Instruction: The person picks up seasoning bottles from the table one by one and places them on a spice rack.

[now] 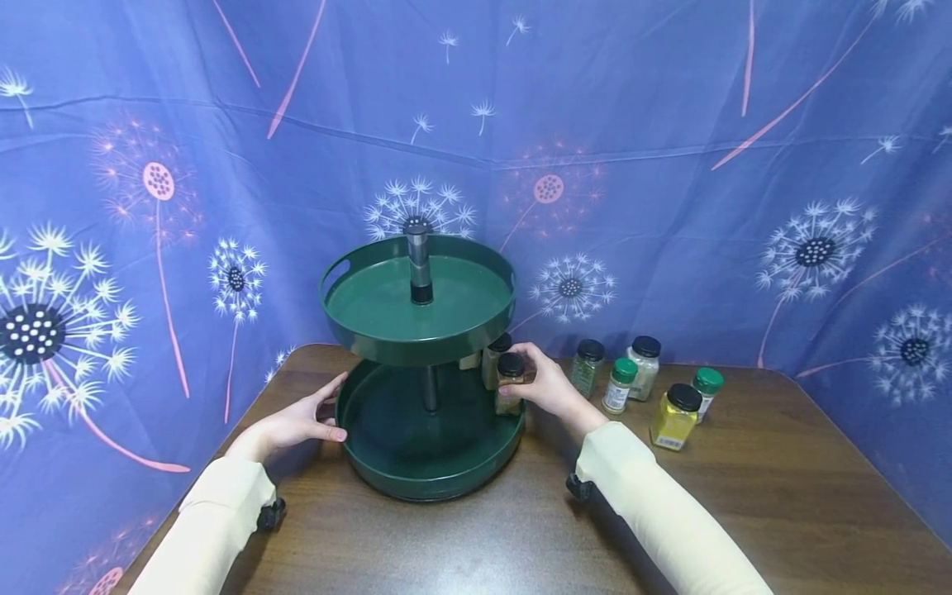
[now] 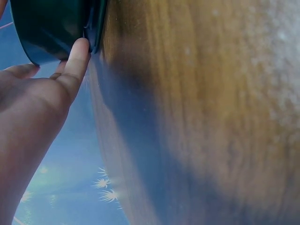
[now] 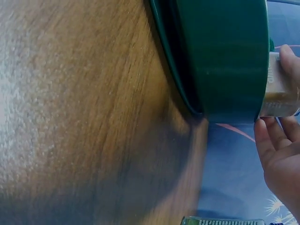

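A dark green two-tier round stand has an upper tray (image 1: 424, 335) and a lower tray (image 1: 416, 475) on a central post. My right hand (image 1: 549, 384) holds a spice jar (image 1: 511, 387) with a black lid at the right side of the lower tray, thumb on one side and fingers on the other; in the right wrist view the jar (image 3: 280, 89) shows just beyond the green wall. My left hand (image 1: 297, 421) touches the outside of the lower tray at its left with extended fingers (image 2: 77, 61). Behind the held jar stands another black-lidded jar (image 1: 491, 364), partly hidden.
To the right on the wooden table (image 1: 781, 496) stand a green-filled jar (image 1: 586, 368), a green-capped jar (image 1: 620, 387), a black-lidded jar (image 1: 644, 368), a yellow jar (image 1: 675, 418) and another green-capped jar (image 1: 706, 392). A patterned blue cloth (image 1: 640, 207) hangs behind.
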`<action>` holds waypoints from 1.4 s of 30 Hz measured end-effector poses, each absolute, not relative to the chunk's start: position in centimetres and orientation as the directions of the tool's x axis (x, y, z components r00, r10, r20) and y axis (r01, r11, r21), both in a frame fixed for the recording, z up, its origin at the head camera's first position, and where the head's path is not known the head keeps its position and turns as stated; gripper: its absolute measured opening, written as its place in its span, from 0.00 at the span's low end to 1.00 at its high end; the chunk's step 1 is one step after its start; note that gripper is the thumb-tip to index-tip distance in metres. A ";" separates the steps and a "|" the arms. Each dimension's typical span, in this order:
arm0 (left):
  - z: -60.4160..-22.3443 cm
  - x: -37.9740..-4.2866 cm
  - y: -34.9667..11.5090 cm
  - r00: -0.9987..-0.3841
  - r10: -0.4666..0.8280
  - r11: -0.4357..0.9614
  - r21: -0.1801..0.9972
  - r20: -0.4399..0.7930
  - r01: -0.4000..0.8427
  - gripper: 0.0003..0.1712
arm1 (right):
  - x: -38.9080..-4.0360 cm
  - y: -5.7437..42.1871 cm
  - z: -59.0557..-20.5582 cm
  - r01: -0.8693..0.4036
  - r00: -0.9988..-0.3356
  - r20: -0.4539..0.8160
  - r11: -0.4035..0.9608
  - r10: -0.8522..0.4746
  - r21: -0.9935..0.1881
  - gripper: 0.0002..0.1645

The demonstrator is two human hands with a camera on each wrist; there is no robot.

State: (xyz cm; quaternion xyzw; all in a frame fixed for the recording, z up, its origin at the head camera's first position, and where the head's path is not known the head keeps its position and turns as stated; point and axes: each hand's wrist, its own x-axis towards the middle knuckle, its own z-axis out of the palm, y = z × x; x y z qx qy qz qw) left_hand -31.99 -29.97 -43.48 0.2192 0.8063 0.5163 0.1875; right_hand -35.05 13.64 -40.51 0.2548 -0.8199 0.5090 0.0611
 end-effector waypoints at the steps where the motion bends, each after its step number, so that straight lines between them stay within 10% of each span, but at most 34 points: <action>1: -43.5 -32.0 -30.0 -0.834 0.546 0.374 0.913 -0.076 0.162 0.61 | -35.3 13.7 -40.8 -0.477 -0.865 0.357 0.357 -0.353 -0.803 0.36; 42: -43.5 -31.6 -29.9 -0.839 0.542 0.342 0.926 -0.056 0.159 0.61 | -32.8 22.1 -34.0 -0.396 -0.896 0.216 0.480 -0.387 -0.783 0.43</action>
